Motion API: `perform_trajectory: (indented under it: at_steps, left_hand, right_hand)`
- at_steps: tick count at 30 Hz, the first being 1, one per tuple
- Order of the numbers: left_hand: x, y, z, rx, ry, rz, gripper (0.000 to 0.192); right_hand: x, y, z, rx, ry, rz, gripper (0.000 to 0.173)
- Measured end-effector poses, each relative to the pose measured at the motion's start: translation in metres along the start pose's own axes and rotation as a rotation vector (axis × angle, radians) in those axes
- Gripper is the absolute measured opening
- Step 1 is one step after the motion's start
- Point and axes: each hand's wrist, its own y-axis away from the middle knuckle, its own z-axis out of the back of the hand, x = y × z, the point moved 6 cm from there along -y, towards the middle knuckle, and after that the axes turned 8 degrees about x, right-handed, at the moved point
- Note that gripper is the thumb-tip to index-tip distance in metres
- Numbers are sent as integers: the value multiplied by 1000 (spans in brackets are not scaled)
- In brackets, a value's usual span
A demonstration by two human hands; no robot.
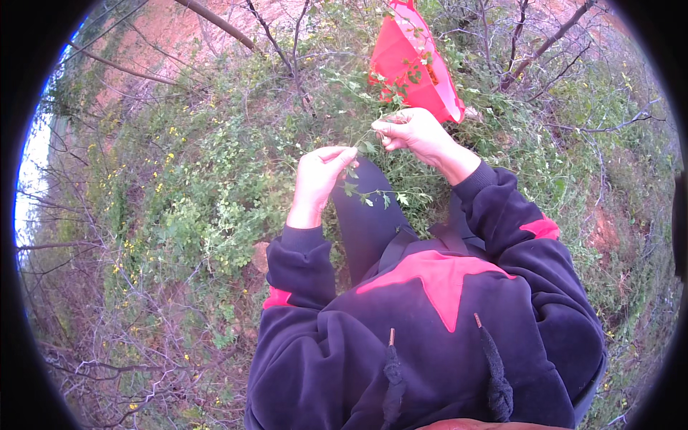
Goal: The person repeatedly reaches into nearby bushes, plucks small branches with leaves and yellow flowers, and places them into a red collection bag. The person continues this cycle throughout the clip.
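Between finger and thumb, my left hand (322, 172) pinches a thin leafy green stem (365, 146) above my knee. My right hand (413, 134) grips leafy stems a little higher and to the right. Lobed leaves (387, 199) on a sprig hang below the left fingers, in front of my dark trouser leg (368, 226). It cannot be told whether both hands hold one and the same stem. Just beyond the right hand, a red bag (400, 59) stands among the plants with its mouth partly spread. Some leafy sprigs cross in front of it.
Low green plants (209, 199) with small yellow flowers cover the ground to the left. Bare woody branches reach in at the upper left (215, 21) and upper right (543, 48). Reddish bare earth (161, 37) shows at the top. Twigs (129, 371) tangle at the lower left.
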Motion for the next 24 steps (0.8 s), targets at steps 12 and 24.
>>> perform_trajectory:
  at_steps: [12, 24]
  left_hand:
    - [-15, 13, 17, -296, -42, -183, 12]
    - [-10, 12, 9, -258, -3, -109, 15]
  right_hand:
    - [-1, 15, 12, 75, -296, 29, 31]
    - [16, 17, 11, -142, 21, 211, 21]
